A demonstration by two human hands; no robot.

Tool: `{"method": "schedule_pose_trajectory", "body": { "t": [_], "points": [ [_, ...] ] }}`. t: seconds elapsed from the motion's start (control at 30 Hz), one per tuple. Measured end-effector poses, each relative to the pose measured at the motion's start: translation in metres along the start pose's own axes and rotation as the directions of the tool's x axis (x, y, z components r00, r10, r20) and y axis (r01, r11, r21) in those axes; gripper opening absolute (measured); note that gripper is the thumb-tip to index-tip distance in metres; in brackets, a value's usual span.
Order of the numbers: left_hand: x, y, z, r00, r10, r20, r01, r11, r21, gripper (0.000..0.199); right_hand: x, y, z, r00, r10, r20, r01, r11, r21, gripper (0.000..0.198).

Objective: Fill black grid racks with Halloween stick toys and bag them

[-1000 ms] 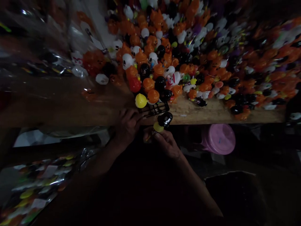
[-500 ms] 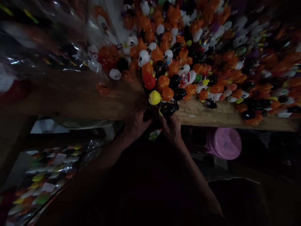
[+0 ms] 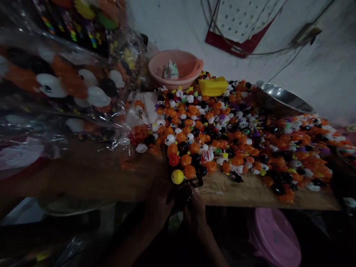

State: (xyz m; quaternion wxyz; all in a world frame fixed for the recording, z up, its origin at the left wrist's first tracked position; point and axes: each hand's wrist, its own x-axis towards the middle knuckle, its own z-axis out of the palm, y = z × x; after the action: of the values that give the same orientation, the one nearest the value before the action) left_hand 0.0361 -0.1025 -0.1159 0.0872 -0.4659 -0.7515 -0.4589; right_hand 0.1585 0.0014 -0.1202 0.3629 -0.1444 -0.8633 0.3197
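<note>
At the wooden table's front edge my right hand [image 3: 196, 207] is closed on a small black toy figure [image 3: 182, 195], which is dark and hard to make out. Close beside it, my left hand [image 3: 161, 202] has its fingers bent inward; what they hold is lost in shadow. Just beyond the hands stand a round yellow toy head [image 3: 177, 177] and orange pumpkin toys [image 3: 189, 172] in rows, with a black frame-like piece [image 3: 198, 181] at their right. White ghost toys [image 3: 170, 139] and a red one [image 3: 174, 159] stand farther back.
A large heap of small toys [image 3: 239, 135] covers the table [image 3: 222, 191]. Clear plastic bags of toys [image 3: 72, 83] crowd the left. Behind are a pink basin [image 3: 155, 74], a yellow container [image 3: 213, 87] and a metal bowl [image 3: 289, 98]. A pink stool [image 3: 278, 237] stands below.
The view has tilted up, so the wall, basin and bowl now show. The black toy figure has moved from the row's front edge back between my hands, nearer my body.
</note>
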Motion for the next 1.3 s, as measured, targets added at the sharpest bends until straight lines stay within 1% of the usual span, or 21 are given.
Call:
{"method": "schedule_pose_trajectory", "body": {
  "t": [0.1,0.17,0.23,0.37,0.43,0.53,0.6,0.67,0.73,0.8,0.9,0.97,1.07,1.2,1.3],
  "points": [
    [0.000,0.001,-0.002,1.000,0.010,-0.028,-0.011,1.000,-0.029,0.033,0.006,-0.005,-0.001,0.994,-0.110,0.004,0.110,0.994,0.002,0.038],
    [0.000,0.001,-0.001,1.000,0.013,-0.026,-0.014,0.999,-0.043,0.031,0.009,-0.008,-0.004,0.992,-0.126,0.000,0.126,0.992,-0.004,0.037],
    [0.001,0.001,-0.001,1.000,0.010,-0.022,-0.011,0.999,-0.042,0.030,0.010,-0.010,-0.009,0.994,-0.106,-0.005,0.106,0.994,-0.040,0.032],
    [0.003,-0.002,-0.001,0.999,0.035,-0.040,-0.036,0.999,-0.017,0.024,0.011,-0.012,-0.017,0.997,-0.033,0.075,0.037,0.998,-0.049,0.027],
    [0.003,-0.003,-0.002,0.999,0.035,-0.026,-0.036,0.999,-0.030,0.021,0.013,-0.015,-0.017,0.995,-0.027,0.097,0.032,0.998,-0.046,0.024],
    [0.003,-0.003,-0.003,0.999,0.008,0.040,-0.006,0.999,-0.050,0.022,0.017,-0.021,-0.017,0.991,-0.040,0.124,0.050,0.996,-0.078,0.027],
    [0.002,-0.003,-0.004,0.997,-0.019,0.069,0.023,0.998,-0.057,0.021,0.017,-0.025,-0.019,0.988,0.000,0.152,0.014,0.996,-0.087,0.030],
    [0.002,-0.003,-0.005,0.997,-0.033,0.076,0.039,0.996,-0.083,0.016,0.016,-0.027,-0.023,0.984,0.044,0.170,-0.037,0.998,-0.046,0.032],
    [0.003,-0.002,-0.006,0.998,-0.018,0.065,0.025,0.994,-0.103,0.012,0.014,-0.025,-0.027,0.982,0.037,0.185,-0.041,0.999,0.020,0.035],
    [0.004,-0.002,-0.007,0.999,-0.001,0.040,0.005,0.995,-0.099,0.011,0.015,-0.021,-0.027,0.985,-0.010,0.175,0.005,1.000,0.027,0.035],
    [0.003,-0.003,-0.007,1.000,-0.011,0.028,0.013,0.997,-0.076,0.016,0.018,-0.014,-0.022,0.987,-0.090,0.132,0.102,0.991,-0.089,0.033],
    [0.002,-0.004,-0.008,0.999,-0.019,0.036,0.021,0.997,-0.069,0.019,0.020,-0.012,-0.019,0.986,-0.106,0.126,0.124,0.981,-0.148,0.031],
    [0.001,-0.007,-0.007,0.999,-0.011,0.039,0.013,0.999,-0.049,0.021,0.019,-0.011,-0.018,0.984,-0.091,0.155,0.116,0.980,-0.163,0.032],
    [0.004,-0.007,-0.010,0.997,0.000,0.073,0.002,1.000,-0.028,0.025,0.017,-0.012,-0.019,0.983,-0.059,0.176,0.085,0.985,-0.147,0.037],
    [0.006,-0.006,-0.015,0.995,-0.014,0.101,0.014,1.000,0.004,0.031,0.020,-0.012,-0.013,0.986,-0.047,0.160,0.066,0.991,-0.114,0.031]
  ]
}}
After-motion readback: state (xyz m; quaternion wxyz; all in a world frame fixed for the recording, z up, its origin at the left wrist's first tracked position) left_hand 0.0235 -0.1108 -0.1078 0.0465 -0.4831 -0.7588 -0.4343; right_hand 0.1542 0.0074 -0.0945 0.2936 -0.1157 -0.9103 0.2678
